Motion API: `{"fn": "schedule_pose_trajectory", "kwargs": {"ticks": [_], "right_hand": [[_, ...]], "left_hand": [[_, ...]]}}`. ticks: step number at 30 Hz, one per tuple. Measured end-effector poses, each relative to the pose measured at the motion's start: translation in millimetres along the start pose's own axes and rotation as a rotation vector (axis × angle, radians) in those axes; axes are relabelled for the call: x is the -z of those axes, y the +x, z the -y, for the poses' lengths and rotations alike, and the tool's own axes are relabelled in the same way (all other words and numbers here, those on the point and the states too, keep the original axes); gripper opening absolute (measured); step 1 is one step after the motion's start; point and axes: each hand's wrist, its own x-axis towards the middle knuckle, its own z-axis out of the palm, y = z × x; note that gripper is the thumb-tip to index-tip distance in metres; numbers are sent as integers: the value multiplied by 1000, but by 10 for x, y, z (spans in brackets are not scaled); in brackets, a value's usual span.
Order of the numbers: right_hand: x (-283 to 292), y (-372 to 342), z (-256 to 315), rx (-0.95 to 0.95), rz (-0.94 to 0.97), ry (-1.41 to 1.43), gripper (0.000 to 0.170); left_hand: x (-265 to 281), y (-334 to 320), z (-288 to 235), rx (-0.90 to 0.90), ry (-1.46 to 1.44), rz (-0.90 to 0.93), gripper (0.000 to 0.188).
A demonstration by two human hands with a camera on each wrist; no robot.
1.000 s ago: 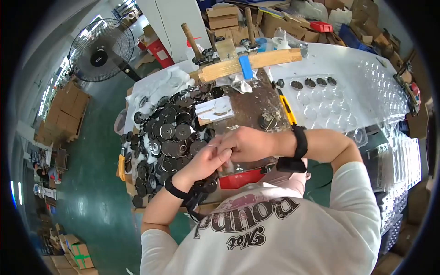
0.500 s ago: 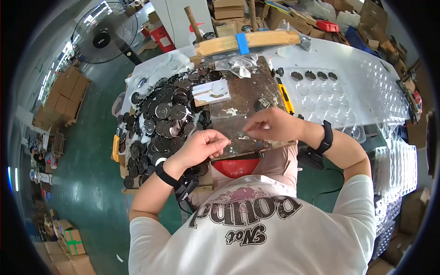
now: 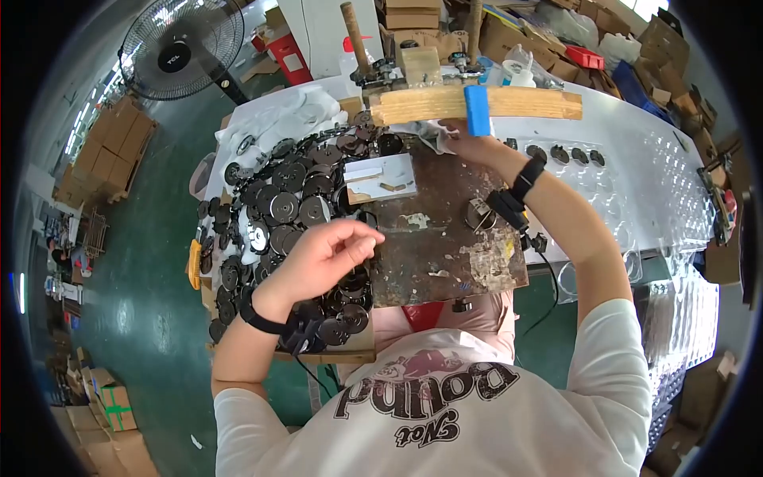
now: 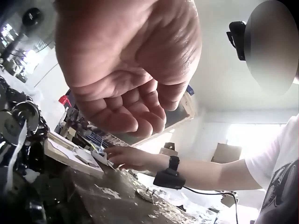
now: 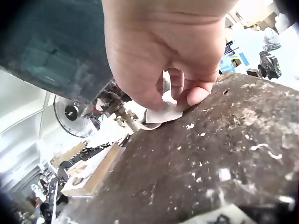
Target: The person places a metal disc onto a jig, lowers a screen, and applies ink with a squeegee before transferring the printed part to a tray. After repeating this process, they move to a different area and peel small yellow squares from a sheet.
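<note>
My right hand (image 3: 480, 148) reaches to the far edge of the worn brown board (image 3: 445, 238), under a wooden bar (image 3: 524, 103) wrapped in blue tape. Its thumb and fingers pinch a crumpled white sheet (image 5: 163, 115), partly hidden by the hand in the right wrist view. My left hand (image 3: 314, 258) hovers over the near right side of a heap of dark round discs (image 3: 284, 207). Its fingers are loosely curled, with nothing showing in the palm in the left wrist view. A small white-topped block (image 3: 401, 171) sits between the heap and the board's bare part.
A clear moulded tray (image 3: 592, 191) with several dark round parts (image 3: 560, 155) lies on the white table at right. A small round piece (image 3: 479, 215) rests on the board. A yellow-handled tool (image 3: 195, 262) is at the heap's left edge; a fan (image 3: 176, 56) stands behind.
My hands were together over the board's near edge, then parted. The right hand has gone forward to the white sheet and taken hold of it; the left has drawn back leftward.
</note>
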Motion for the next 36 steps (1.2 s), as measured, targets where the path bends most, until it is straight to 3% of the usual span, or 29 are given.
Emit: {"fn": "schedule_pose_trajectory", "kwargs": {"ticks": [6,11,14,19,21,22,24,26,29,30,33,36], "right_hand": [[-54,95,102,152,-72,-194,31],[170,-259,377,-5,37,-63,28],[285,-576,563,52,52,165,24],[435,-891,879,-43,236,455,21],[492,-953,994,-101,293,568,20],[503,-967,1022,-127,318,623,20],[506,-994,1008,-136,310,661,20],[550,-1010,935,-148,300,735,20],[644,-967,775,-143,236,810,21],[660,-959,687,-135,226,853,22],[778,-669,22,-283,84,734,29],[938,-288,-855,-452,-164,517,54]], "left_hand": [[578,235,-42,-16,-36,-118,19],[1054,387,-132,22,98,-202,22],[927,479,-174,110,149,-99,25],[-69,792,141,-135,86,-88,37],[-336,892,139,-32,-299,-52,39],[-381,922,159,-35,-297,-44,39],[-452,1028,180,127,-482,109,36],[-516,1164,168,197,-552,222,35],[-560,1220,162,220,-576,75,31],[-552,1250,163,211,-562,102,31],[-491,1300,202,206,-535,10,31],[-460,1322,323,190,-489,-33,23]]}}
